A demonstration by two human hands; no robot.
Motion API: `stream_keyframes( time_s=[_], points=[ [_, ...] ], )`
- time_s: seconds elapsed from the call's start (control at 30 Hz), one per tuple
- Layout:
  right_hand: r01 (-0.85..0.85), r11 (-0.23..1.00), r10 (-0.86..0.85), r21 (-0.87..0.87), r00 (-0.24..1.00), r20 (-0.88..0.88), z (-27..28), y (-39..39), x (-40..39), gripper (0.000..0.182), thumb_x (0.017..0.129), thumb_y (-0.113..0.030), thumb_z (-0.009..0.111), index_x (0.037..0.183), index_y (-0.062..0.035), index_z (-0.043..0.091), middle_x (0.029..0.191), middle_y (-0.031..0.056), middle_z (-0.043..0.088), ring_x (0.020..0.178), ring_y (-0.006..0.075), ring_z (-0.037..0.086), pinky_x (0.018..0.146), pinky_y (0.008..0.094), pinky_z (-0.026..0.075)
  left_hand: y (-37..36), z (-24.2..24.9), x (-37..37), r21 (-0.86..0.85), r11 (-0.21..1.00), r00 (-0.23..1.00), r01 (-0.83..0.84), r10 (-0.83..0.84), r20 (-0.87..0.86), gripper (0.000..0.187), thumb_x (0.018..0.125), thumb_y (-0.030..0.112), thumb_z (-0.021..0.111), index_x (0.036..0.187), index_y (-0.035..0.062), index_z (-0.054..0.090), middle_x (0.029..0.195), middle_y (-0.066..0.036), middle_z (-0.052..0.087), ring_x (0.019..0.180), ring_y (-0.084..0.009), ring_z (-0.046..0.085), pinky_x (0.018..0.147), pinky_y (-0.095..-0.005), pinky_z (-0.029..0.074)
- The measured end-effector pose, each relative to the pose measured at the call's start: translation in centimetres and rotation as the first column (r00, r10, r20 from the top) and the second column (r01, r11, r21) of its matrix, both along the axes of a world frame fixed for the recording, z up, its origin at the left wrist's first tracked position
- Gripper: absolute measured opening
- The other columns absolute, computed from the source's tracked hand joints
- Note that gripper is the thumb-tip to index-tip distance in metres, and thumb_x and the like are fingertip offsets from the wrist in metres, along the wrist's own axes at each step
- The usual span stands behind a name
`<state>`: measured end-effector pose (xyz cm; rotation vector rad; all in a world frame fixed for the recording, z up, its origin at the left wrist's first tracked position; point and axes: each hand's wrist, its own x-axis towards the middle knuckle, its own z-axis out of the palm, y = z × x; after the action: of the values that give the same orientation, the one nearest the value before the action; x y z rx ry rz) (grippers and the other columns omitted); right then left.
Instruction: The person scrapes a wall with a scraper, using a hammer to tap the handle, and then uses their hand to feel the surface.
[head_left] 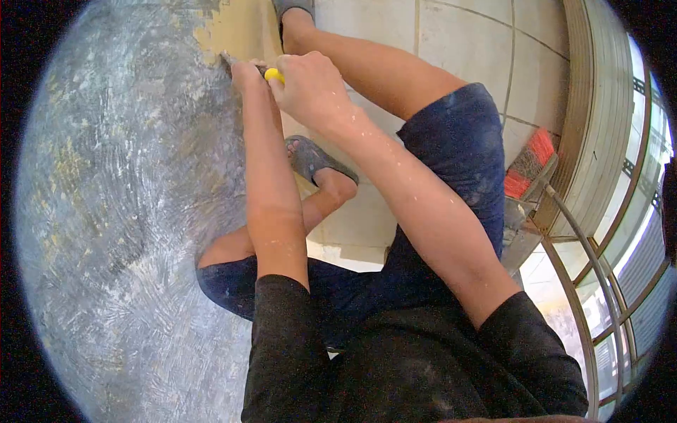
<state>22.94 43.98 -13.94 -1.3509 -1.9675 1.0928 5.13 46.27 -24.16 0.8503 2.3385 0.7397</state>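
Note:
My right hand is closed around the yellow-handled scraper, most of its handle hidden in the fist. My left hand is just ahead of it, closed at the front part of the tool. Its fingers are partly hidden. The narrow metal end of the tool touches the wall, at the border between mottled grey-white coating and a bare yellowish patch. White specks dot my right forearm.
I squat on pale floor tiles in grey sandals. On the right, a red-bristled broom leans by a dustpan. Beyond it stand a door frame and glass panes.

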Motion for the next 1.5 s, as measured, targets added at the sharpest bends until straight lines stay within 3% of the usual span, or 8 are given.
stream_keyframes(
  time_s=[0.07, 0.23, 0.37, 0.93, 1.03, 1.17, 1.23, 1.5],
  points=[
    [0.044, 0.999, -0.044, -0.018, 0.999, -0.02, -1.1, 0.3, 0.2, 0.023, 0.082, -0.019, 0.066, 0.076, 0.0032, 0.066, 0.073, 0.0242, 0.065, 0.072, 0.0399, 0.065, 0.07, 0.05, 0.051, 1.7, -3.7, -1.0, 0.161, 0.835, 0.789, -0.526, 0.408, 0.459, 0.023, 0.091, 0.016, 0.041, 0.086, -0.0029, 0.054, 0.07, -0.014, 0.058, 0.055, -0.0275, 0.057, 0.05, -0.0403, 0.047],
    [0.019, 0.999, -0.021, -0.027, 0.998, -0.056, 2.3, -1.7, 0.2, 0.021, 0.081, -0.019, 0.067, 0.076, 0.0023, 0.067, 0.073, 0.0238, 0.065, 0.071, 0.0409, 0.065, 0.069, 0.0497, 0.052, -1.7, 1.5, -0.8, 0.139, 0.747, 0.579, -0.651, 0.369, 0.727, 0.016, 0.088, 0.01, 0.044, 0.084, -0.0031, 0.052, 0.071, -0.011, 0.057, 0.055, -0.0235, 0.056, 0.05, -0.0367, 0.045],
    [0.06, 0.997, -0.06, -0.04, 0.998, -0.005, -0.5, 0.3, -0.8, 0.02, 0.081, -0.019, 0.067, 0.079, 0.0014, 0.067, 0.073, 0.0242, 0.065, 0.069, 0.0415, 0.064, 0.068, 0.0499, 0.052, 0.5, -0.8, -0.8, -0.016, 0.996, 0.982, -0.086, 0.088, 0.165, 0.01, 0.086, 0.006, 0.045, 0.083, -0.0027, 0.05, 0.071, -0.01, 0.056, 0.055, -0.0216, 0.055, 0.05, -0.0372, 0.045],
    [0.02, 0.999, -0.024, -0.042, 0.996, -0.085, 2.5, -1.2, 0.5, 0.023, 0.081, -0.019, 0.068, 0.077, 0.0033, 0.065, 0.071, 0.0263, 0.063, 0.071, 0.0417, 0.064, 0.067, 0.0503, 0.051, -0.5, 1.4, -1.5, 0.253, 0.864, 0.81, -0.435, 0.252, 0.529, 0.013, 0.083, -0.002, 0.049, 0.083, -0.0039, 0.062, 0.072, -0.014, 0.063, 0.056, -0.0224, 0.059, 0.048, -0.0346, 0.046],
    [0.023, 0.999, -0.025, -0.033, 0.997, -0.068, 1.0, -0.1, -0.3, 0.024, 0.081, -0.019, 0.067, 0.075, 0.0038, 0.064, 0.071, 0.0261, 0.063, 0.071, 0.042, 0.064, 0.068, 0.0501, 0.051, -0.3, 3.4, 0.8, 0.094, 0.992, 0.992, -0.084, 0.075, 0.099, 0.013, 0.085, -0.001, 0.048, 0.084, -0.0037, 0.061, 0.067, -0.012, 0.06, 0.053, -0.0222, 0.057, 0.047, -0.0344, 0.045],
    [0.099, 0.995, -0.099, -0.009, 0.986, -0.131, -1.3, 0.8, 0.0, 0.023, 0.082, -0.018, 0.066, 0.074, 0.0038, 0.064, 0.07, 0.0252, 0.063, 0.07, 0.042, 0.064, 0.068, 0.0497, 0.051, 2.9, 2.5, 2.3, 0.073, 0.8, 0.77, -0.595, 0.541, 0.338, 0.012, 0.086, 0.001, 0.048, 0.085, -0.0038, 0.06, 0.068, -0.011, 0.06, 0.054, -0.0214, 0.058, 0.048, -0.034, 0.046],
    [0.065, 0.998, -0.065, -0.005, 0.992, -0.113, 1.4, -0.3, 0.7, 0.023, 0.081, -0.019, 0.067, 0.076, 0.0032, 0.065, 0.071, 0.0249, 0.063, 0.071, 0.0419, 0.064, 0.068, 0.0494, 0.051, 0.9, 2.6, -0.2, 0.124, 0.967, 0.939, -0.222, 0.177, 0.296, 0.011, 0.086, 0.003, 0.049, 0.086, -0.0042, 0.057, 0.069, -0.012, 0.059, 0.054, -0.0229, 0.057, 0.048, -0.0355, 0.046],
    [0.123, 0.99, -0.127, -0.066, 0.99, -0.065, -0.1, 1.4, 0.5, 0.02, 0.081, -0.018, 0.065, 0.079, 0.0016, 0.067, 0.072, 0.024, 0.064, 0.072, 0.0415, 0.065, 0.069, 0.0487, 0.052, 1.6, 3.5, 2.0, 0.052, 0.963, 0.951, -0.265, 0.252, 0.179, 0.013, 0.085, 0.005, 0.047, 0.085, -0.0042, 0.056, 0.07, -0.012, 0.058, 0.057, -0.0233, 0.058, 0.049, -0.0356, 0.046]
  ],
)
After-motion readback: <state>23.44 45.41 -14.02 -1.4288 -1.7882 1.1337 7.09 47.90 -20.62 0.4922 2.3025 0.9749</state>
